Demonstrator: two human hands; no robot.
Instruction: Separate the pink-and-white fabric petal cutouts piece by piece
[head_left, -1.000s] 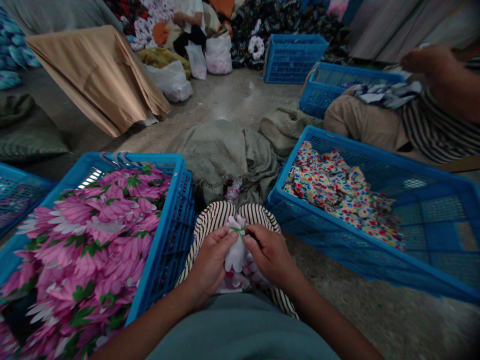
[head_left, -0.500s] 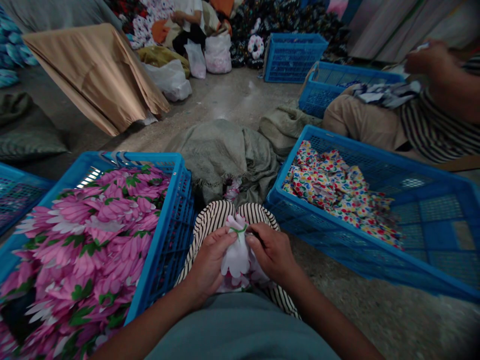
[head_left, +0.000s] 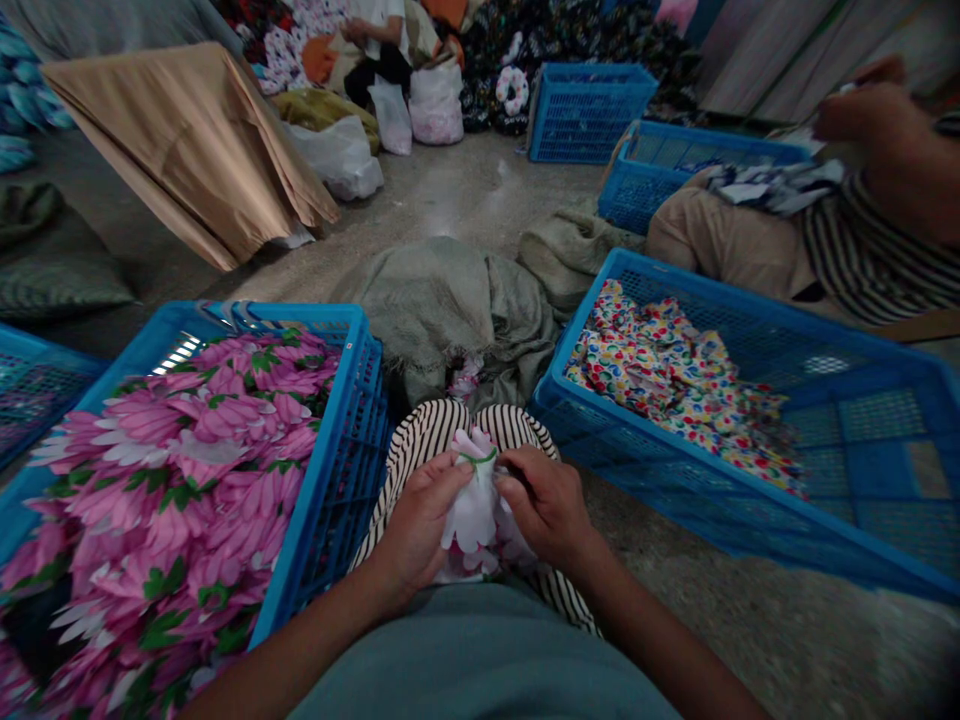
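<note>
A white fabric flower (head_left: 474,508) with petal-shaped edges and a thin green band near its top is held above my lap. My left hand (head_left: 417,515) pinches it from the left, thumb on top near the green band. At its right edge my right hand (head_left: 551,510) is closed, thumb against bent fingers; whether a small tool sits in that pinch is hidden. More white and pink petal pieces lie in my lap beneath, on striped trousers (head_left: 386,497).
On my left stands a blue crate (head_left: 358,325) heaped with pink fabric flowers (head_left: 202,440). To the right, another blue crate (head_left: 862,345) holds colourful printed fabric pieces (head_left: 667,385). Grey sacking (head_left: 457,300) lies ahead. A co-worker's arm (head_left: 892,150) is at far right.
Both my hands stay almost where they were on the flower, with only a slight shift of the fingers. The co-worker's hand at right has risen a little.
</note>
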